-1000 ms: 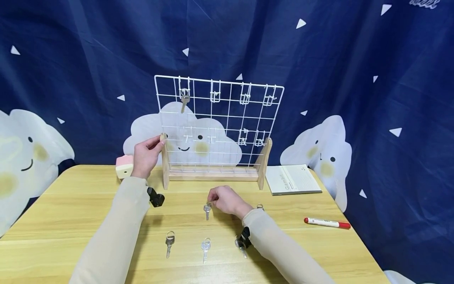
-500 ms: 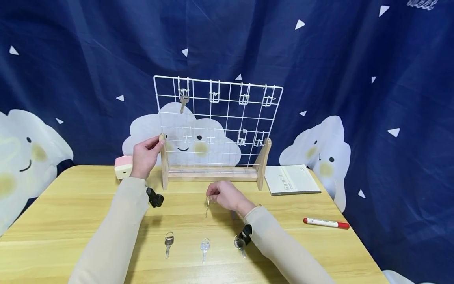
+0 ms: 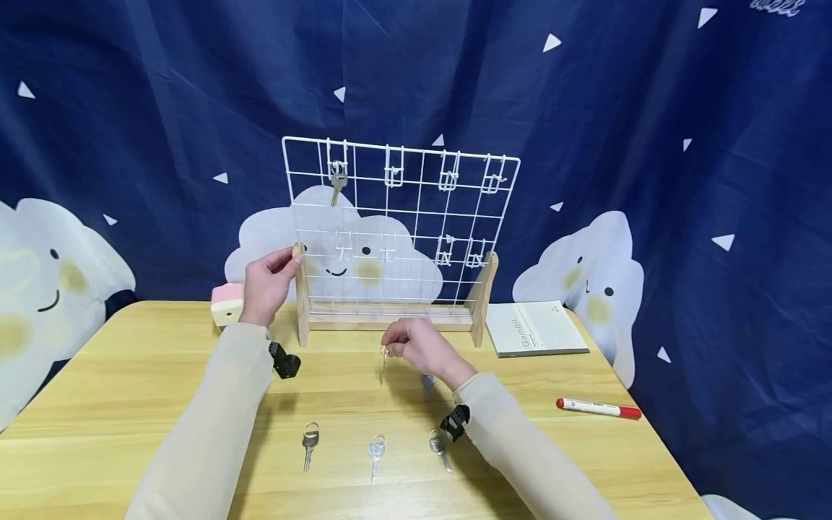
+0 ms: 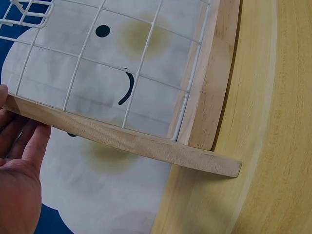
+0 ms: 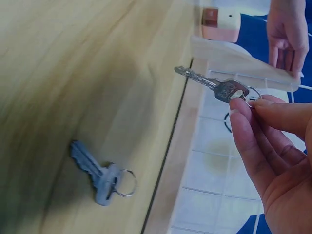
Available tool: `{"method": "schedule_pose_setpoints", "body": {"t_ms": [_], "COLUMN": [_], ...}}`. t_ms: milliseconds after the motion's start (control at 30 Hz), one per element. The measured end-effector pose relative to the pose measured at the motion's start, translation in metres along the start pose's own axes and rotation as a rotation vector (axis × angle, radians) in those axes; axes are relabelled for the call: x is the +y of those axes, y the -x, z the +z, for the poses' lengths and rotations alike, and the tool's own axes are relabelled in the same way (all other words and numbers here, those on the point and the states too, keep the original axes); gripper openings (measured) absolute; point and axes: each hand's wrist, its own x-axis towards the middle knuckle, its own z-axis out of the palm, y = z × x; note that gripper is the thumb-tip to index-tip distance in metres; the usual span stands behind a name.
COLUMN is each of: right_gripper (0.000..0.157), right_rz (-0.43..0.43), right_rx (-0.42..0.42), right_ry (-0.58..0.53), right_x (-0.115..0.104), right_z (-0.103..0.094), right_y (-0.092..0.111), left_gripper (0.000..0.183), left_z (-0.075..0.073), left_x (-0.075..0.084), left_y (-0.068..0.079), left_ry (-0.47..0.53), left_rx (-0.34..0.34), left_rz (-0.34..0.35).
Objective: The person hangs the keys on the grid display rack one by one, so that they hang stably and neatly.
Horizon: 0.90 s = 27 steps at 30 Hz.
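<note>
My left hand (image 3: 268, 285) pinches the top of the left wooden upright (image 4: 126, 139) of a white wire grid rack (image 3: 403, 213). In the right wrist view, my right hand (image 5: 275, 141) pinches the ring of a silver key (image 5: 226, 90) between thumb and fingers. That key hangs above the table in front of the rack, its blade pointing down in the head view. One brass-toned key (image 3: 338, 188) hangs from the rack's upper left hook; other white hooks (image 3: 448, 180) carry nothing. Another key (image 5: 103, 178) with a ring lies on the table below my right hand.
Nearer the front of the table lie a dark-headed key (image 3: 310, 442), a silver key (image 3: 375, 453) and a third key (image 3: 440, 448). A notebook (image 3: 539, 328) and a red-capped marker (image 3: 598, 409) lie at right. A pink and cream block (image 3: 227, 305) sits beside my left wrist.
My right hand has lifted the key off the table and moved it toward the rack. Another key on the table has come into view beneath the right wrist. My left hand stays put.
</note>
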Motion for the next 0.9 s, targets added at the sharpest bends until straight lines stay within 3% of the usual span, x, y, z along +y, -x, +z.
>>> {"method": "schedule_pose_setpoints", "body": {"t_ms": [233,900], "right_gripper": [0.012,0.009], "right_rz": [-0.035,-0.034], "right_rx": [0.026,0.148], "right_ry": [-0.009,0.052], "right_x": [-0.012,-0.047], "right_z": [-0.009,-0.038], "right_y": [-0.001,-0.007], "left_gripper": [0.043,0.043], "left_z": [0.0,0.0], "left_x": [0.001,-0.002], "left_y": [0.001,0.0], "left_ry": [0.002,-0.023], "left_rx": [-0.005,0.009], "left_rz": [-0.005,-0.009]}}
